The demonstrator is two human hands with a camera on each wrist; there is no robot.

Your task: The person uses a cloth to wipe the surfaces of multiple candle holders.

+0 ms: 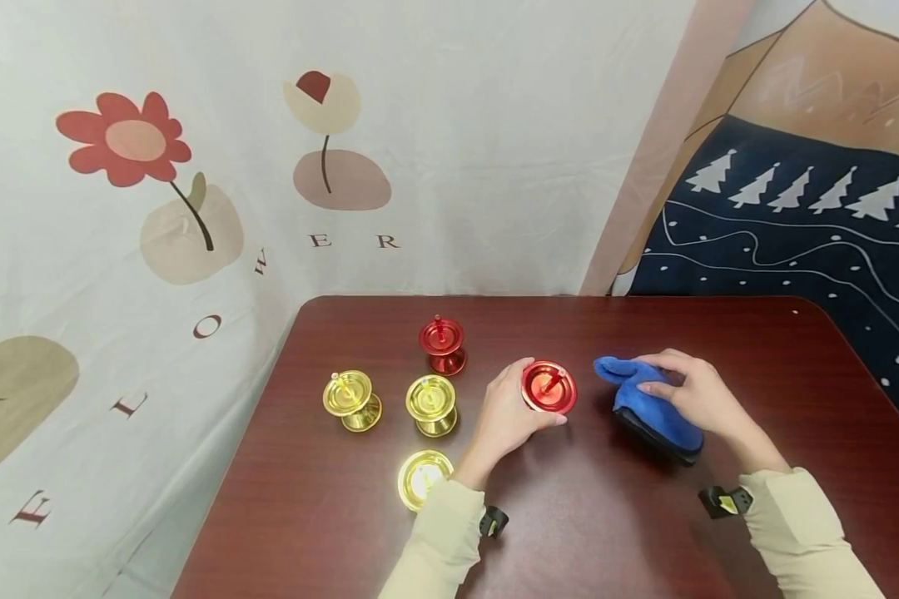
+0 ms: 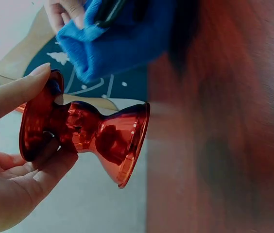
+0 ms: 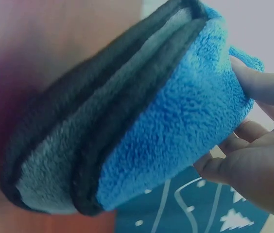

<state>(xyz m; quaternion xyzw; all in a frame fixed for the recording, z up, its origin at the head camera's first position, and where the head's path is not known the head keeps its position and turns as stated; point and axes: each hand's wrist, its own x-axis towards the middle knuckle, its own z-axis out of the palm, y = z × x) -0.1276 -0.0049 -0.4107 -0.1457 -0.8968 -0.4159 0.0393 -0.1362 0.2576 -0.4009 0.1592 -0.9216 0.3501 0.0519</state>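
Note:
My left hand [image 1: 511, 409] grips a shiny red candle holder [image 1: 549, 388] by its upper dish, thumb on one side and fingers curled round the other. In the left wrist view the holder's narrow waist and flared foot [image 2: 122, 145] show, the foot apart from the tabletop. To the right, my right hand [image 1: 700, 395] pinches a folded blue cloth [image 1: 648, 408] between thumb and fingers. Plush blue pile [image 3: 176, 121], a grey inner side and a black border show in the right wrist view. The cloth hangs over the table, right of the red holder.
A second red candle holder [image 1: 442, 337] stands toward the back of the brown table [image 1: 607, 532]. Gold candle holders stand at the left [image 1: 348, 395], in the middle [image 1: 431, 401] and nearer the front [image 1: 419, 478], this last partly behind my left sleeve. Printed curtains hang behind.

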